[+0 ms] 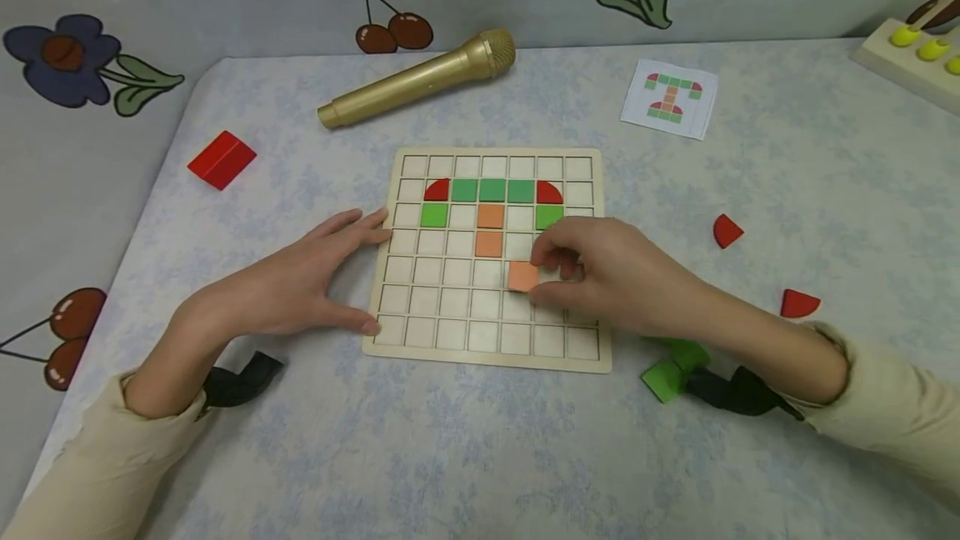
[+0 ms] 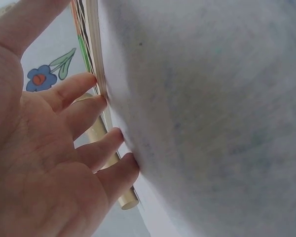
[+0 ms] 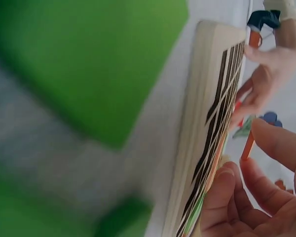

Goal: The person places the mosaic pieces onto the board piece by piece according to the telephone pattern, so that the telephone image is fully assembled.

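Note:
A wooden grid board (image 1: 489, 361) lies on the table, with red quarter-round, green and orange square tiles in its upper cells. My left hand (image 1: 281, 290) spreads along the board's left side, thumb and fingertips touching its edge; in the left wrist view the fingers (image 2: 84, 118) are fairly straight. Between thumb and finger my right hand (image 1: 618, 277) pinches an orange square tile (image 1: 522, 277) over the board, right of and below the two set orange tiles (image 1: 490, 231). Edge-on, that held tile (image 3: 248, 146) shows above the board in the right wrist view.
Green tiles (image 1: 663, 380) lie by the right forearm, partly hidden. Farther right are two red quarter-round pieces (image 1: 726, 231). Behind the board are a gold microphone (image 1: 420, 80) and a pattern card (image 1: 670, 100). Red pieces (image 1: 222, 160) sit at left, a wooden pegged block (image 1: 911, 65) at far right.

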{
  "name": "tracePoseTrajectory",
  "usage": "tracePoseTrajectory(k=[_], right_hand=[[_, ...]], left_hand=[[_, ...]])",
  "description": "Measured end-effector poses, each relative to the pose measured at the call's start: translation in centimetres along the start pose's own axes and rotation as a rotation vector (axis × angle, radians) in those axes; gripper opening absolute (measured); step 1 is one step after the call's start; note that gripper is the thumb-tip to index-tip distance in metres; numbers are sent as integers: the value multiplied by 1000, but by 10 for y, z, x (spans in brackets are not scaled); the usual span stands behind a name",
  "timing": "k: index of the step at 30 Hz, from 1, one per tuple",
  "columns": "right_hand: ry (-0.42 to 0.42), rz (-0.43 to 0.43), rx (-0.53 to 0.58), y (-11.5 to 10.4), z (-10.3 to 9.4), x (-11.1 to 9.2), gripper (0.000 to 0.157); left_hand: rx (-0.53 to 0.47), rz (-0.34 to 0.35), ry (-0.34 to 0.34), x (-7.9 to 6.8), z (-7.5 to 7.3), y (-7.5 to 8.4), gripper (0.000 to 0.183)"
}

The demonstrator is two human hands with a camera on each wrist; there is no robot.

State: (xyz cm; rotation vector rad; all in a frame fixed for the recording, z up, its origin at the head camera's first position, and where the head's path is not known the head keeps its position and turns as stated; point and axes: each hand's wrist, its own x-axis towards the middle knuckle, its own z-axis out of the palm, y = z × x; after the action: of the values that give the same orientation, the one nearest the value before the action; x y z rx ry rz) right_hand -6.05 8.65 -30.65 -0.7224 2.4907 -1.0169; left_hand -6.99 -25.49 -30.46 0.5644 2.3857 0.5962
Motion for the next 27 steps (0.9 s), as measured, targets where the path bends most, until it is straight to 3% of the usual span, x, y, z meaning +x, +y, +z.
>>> tracePoseTrajectory(k=[10, 27], right_hand=[[-49, -10, -66, -19, 18, 27, 16], [-98, 34, -86, -19, 17, 36, 14]], left_hand=[[2, 6, 2, 0, 0, 0, 98], [11, 3, 2, 1, 1, 1, 99]])
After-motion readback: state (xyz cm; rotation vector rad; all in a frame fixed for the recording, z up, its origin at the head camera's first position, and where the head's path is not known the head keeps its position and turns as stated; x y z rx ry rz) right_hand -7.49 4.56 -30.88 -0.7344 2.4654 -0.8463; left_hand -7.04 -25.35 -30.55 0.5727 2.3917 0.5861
